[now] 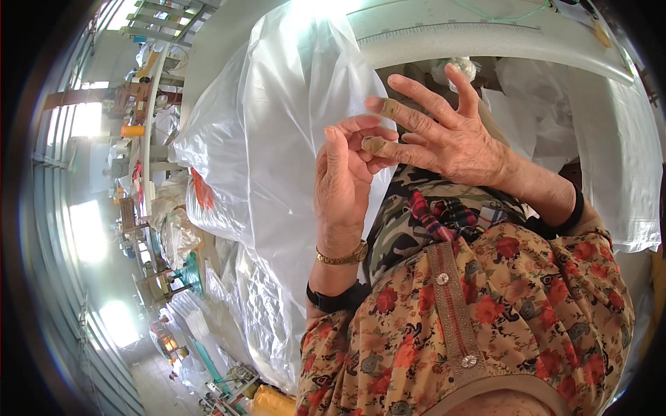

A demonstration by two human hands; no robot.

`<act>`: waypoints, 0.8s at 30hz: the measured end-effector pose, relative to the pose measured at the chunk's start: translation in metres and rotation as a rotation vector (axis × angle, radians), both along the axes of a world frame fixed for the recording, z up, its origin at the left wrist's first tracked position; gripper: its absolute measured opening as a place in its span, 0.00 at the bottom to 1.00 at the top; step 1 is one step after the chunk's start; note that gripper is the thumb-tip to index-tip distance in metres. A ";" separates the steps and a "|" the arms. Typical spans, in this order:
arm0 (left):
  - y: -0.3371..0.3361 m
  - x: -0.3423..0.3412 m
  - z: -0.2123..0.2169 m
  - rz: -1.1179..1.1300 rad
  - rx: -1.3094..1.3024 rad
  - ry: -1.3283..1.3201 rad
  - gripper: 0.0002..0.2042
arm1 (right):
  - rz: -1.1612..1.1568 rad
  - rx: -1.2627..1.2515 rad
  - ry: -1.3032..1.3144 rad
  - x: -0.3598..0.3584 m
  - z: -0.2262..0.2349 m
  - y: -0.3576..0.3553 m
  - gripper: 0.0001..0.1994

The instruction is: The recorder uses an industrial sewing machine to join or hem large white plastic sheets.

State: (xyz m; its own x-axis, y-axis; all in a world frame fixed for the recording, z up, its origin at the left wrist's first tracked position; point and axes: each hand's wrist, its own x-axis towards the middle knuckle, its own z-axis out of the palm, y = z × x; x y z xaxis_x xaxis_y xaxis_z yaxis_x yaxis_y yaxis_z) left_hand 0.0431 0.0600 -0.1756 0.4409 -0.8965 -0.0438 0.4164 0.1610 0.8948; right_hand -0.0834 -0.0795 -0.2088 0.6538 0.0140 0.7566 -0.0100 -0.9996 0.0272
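My left hand (pixel 345 173), wearing a gold watch (pixel 343 254), is held up with the palm showing. Its thumb stands apart, and its bent fingers reach to the fingertips of my right hand (pixel 454 142). On the right hand the fingers are spread. Tan tape (pixel 374 145) wraps one of its fingertips, and a second strip (pixel 390 108) is on the finger beside it. No object shows in either hand. Whether the left fingers press on the taped tip, I cannot tell. Behind the hands hangs a large translucent plastic sheet (pixel 284 132).
A pale work table (pixel 444 17) with a ruler scale (pixel 451 26) along it lies ahead. More clear plastic (pixel 621 152) drapes at the right. Camouflage cloth (pixel 409 222) covers my lap. Bagged material (pixel 173 222) and workbenches line the left.
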 end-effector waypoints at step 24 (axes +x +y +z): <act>0.140 -0.029 -0.093 0.090 0.480 -1.176 0.07 | 0.331 1.570 0.240 0.027 -0.053 0.039 0.32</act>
State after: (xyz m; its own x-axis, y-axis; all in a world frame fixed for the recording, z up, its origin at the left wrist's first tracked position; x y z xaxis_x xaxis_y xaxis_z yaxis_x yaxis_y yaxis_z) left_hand 0.0140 0.2001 -0.2689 0.4925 -0.8642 0.1026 -0.6599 -0.2939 0.6915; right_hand -0.0563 -0.0410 -0.2620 0.8783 -0.4758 0.0469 0.0530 -0.0006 -0.9986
